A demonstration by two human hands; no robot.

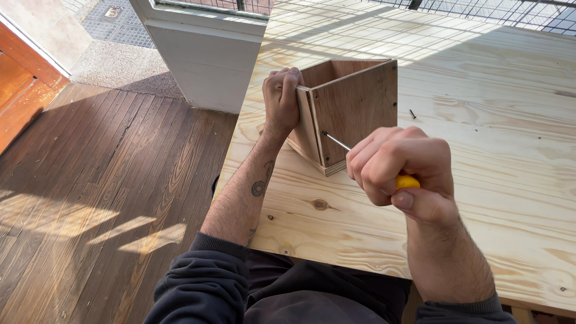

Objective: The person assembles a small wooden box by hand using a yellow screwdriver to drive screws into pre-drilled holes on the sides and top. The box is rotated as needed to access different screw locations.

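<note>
Fist of right hand [401, 173] hides most of screwdriver [360, 155], apparently.

- Bright sun comes from the top, over the far edge of the counter [480, 120].
- Striped shadows lie there.
- Sunny patches glow on the wooden floor [90, 180].
- Everything looks sharp.

A pale pine tabletop [480, 150] with visible knots and grain filled the right side of the view, lit by sunlight broken into grid shadows at its far edge. A small dark screw [413, 113] was seen lying on it, right of centre. On the left, a dark wooden plank floor [90, 180] was shown, striped with sun patches. A white pillar base [204, 57] stood at the far left, beside grey paving [114, 27].
</note>
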